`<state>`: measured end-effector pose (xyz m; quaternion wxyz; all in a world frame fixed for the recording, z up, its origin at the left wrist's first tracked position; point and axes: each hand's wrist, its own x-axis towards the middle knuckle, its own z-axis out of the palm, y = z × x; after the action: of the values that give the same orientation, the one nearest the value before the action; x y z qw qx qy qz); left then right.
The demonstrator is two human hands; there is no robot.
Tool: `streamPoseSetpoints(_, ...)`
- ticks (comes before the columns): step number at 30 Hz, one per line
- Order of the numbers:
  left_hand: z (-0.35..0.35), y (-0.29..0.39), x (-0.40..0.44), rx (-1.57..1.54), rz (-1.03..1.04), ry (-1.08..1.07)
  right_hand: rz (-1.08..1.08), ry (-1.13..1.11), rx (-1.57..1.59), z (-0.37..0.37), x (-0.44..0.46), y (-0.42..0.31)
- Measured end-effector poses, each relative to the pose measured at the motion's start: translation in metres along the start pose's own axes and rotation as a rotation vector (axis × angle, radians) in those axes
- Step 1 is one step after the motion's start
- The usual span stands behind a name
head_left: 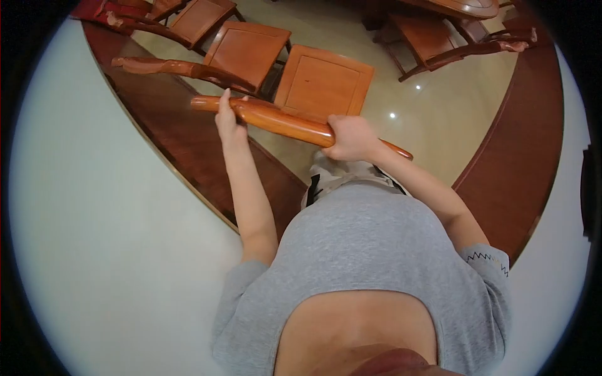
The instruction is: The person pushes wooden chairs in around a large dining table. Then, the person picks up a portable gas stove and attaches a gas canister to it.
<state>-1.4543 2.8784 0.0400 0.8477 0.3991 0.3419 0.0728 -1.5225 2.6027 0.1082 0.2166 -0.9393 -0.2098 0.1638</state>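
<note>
Chair [313,94] of polished reddish wood occupies the centre of the scene, its panelled seat [329,78] on the far side of its curved top rail [285,123]; the left hand [232,122] clasps the rail toward its left end, fingers partly hidden, while the right hand [355,138] curls its fingers closely around the rail farther right. A similar chair [248,53] stands just to the left, another chair [423,39] far right, on a glossy floor [433,119]

Bright light glares on the glossy floor [433,128] while fisheye distortion bends the edges.
</note>
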Motion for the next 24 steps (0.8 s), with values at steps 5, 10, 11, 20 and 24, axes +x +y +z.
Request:
streamPoseSetpoints(5,0.002,-0.003,0.009,0.050,0.026,0.020,-0.011,-0.031,0.066,0.002,0.004,0.009)
streamPoseSetpoints(10,0.019,-0.014,0.008,0.171,-0.051,0.036,-0.230,0.058,0.099,-0.008,-0.014,0.049)
streamPoseSetpoints(11,0.018,-0.016,0.012,0.211,-0.031,0.028,-0.223,0.079,0.097,-0.011,-0.022,0.066)
streamPoseSetpoints(20,0.129,-0.035,-0.107,1.756,0.422,0.628,-0.004,-0.133,0.468,-0.073,-0.183,0.298)
streamPoseSetpoints(24,0.201,-0.062,-0.128,1.817,0.555,0.140,0.264,-0.135,0.419,-0.108,-0.225,0.368)
